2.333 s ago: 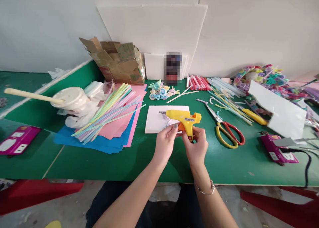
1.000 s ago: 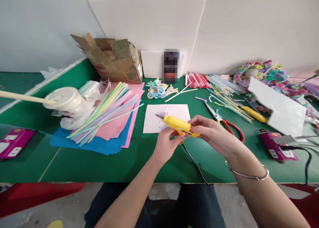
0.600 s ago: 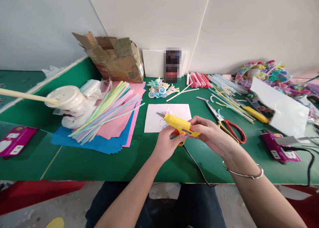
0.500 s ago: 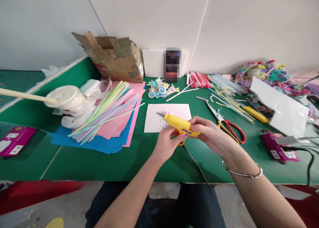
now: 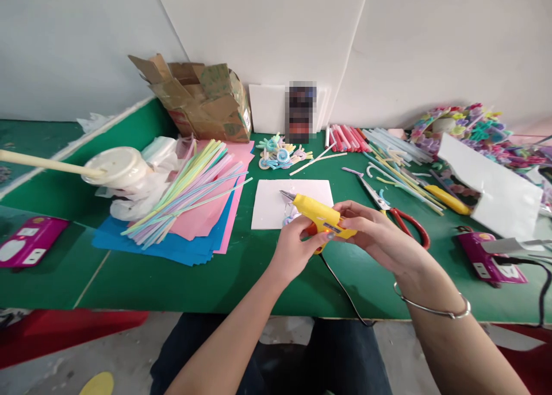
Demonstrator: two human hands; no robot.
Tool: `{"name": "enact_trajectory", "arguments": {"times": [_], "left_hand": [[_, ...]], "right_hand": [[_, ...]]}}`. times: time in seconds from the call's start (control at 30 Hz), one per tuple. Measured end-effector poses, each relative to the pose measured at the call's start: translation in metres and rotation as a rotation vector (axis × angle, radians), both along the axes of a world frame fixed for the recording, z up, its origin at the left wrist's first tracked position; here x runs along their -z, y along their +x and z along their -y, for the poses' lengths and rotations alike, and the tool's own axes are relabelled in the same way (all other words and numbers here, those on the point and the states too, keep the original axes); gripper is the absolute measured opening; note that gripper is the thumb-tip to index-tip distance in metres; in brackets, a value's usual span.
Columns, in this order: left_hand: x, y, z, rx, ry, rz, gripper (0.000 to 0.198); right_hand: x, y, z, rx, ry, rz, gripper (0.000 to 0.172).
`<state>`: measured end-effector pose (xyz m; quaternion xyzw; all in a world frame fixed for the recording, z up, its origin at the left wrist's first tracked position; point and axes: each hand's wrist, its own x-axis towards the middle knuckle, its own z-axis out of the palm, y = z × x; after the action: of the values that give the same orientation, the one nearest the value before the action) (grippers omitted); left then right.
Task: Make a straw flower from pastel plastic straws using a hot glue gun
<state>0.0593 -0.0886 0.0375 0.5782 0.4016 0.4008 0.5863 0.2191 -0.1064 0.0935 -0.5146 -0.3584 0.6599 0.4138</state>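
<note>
Both of my hands hold a yellow hot glue gun (image 5: 317,211) over the near part of a white board (image 5: 266,206), its metal nozzle pointing left and away. My left hand (image 5: 291,251) is wrapped round the handle, and a small orange light glows by its thumb. At the gun's back end, the fingers of my right hand (image 5: 373,231) are closed; whether they also pinch something there is hidden. A small pastel piece (image 5: 290,214) on the board is partly covered by the gun. From the handle a black cord (image 5: 345,294) runs down over the table edge.
Left are pastel pipe cleaners (image 5: 185,196) on coloured sheets, a lidded tub (image 5: 116,168) and a cardboard box (image 5: 207,104). Beyond the board lie coiled pastel pieces (image 5: 280,153). On the right are red-handled pliers (image 5: 409,225), a yellow cutter (image 5: 448,198) and a magenta power strip (image 5: 487,257).
The glue gun and both hands have shifted slightly right. The whole view has also slid a little, and more of the pastel piece now shows beside the gun.
</note>
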Motion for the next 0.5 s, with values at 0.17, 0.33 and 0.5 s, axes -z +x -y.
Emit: {"name": "enact_trajectory", "arguments": {"times": [0.17, 0.33, 0.5], "left_hand": [[-0.002, 0.004, 0.003, -0.102, 0.116, -0.055, 0.024], [-0.003, 0.015, 0.012, -0.038, 0.200, -0.123, 0.017], [-0.004, 0.019, 0.028, 0.019, 0.191, -0.183, 0.017]], "right_hand": [[0.017, -0.001, 0.024, 0.020, 0.117, 0.090, 0.040], [0.049, -0.020, 0.048, 0.093, 0.120, 0.290, 0.036], [0.070, -0.020, 0.058, 0.302, 0.117, 0.376, 0.039]]}}
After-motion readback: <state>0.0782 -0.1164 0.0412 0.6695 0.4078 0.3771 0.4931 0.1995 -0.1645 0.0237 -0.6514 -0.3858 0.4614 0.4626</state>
